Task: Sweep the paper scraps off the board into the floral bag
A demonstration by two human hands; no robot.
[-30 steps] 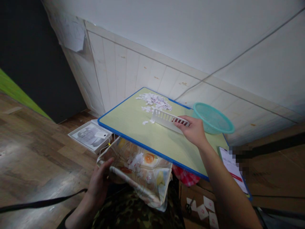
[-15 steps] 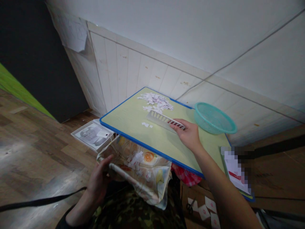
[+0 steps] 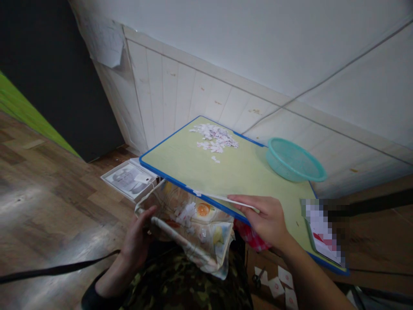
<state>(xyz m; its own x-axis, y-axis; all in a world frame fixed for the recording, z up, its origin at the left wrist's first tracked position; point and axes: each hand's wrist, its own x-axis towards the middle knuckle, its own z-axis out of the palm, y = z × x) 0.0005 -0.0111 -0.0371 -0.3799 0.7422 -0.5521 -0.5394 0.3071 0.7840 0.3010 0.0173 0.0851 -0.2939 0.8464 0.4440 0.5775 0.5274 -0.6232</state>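
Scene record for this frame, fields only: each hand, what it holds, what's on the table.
left hand: grips rim of patterned bag
right hand: holds white strip at near edge of table
paper scraps: piled on table's far side; a few in the bag
teal basket: on table, right of the pile
floor: white box beside table

Two hands show: one left hand [image 3: 137, 243], one right hand [image 3: 266, 217]. There is one blue-edged table [image 3: 232, 178], one teal basket [image 3: 295, 159] far right, one heap of paper scraps [image 3: 216, 138], one white strip [image 3: 222, 198], one printed bag [image 3: 193, 224], one flat box [image 3: 129, 178] left, and three small cards [image 3: 284, 276] near.
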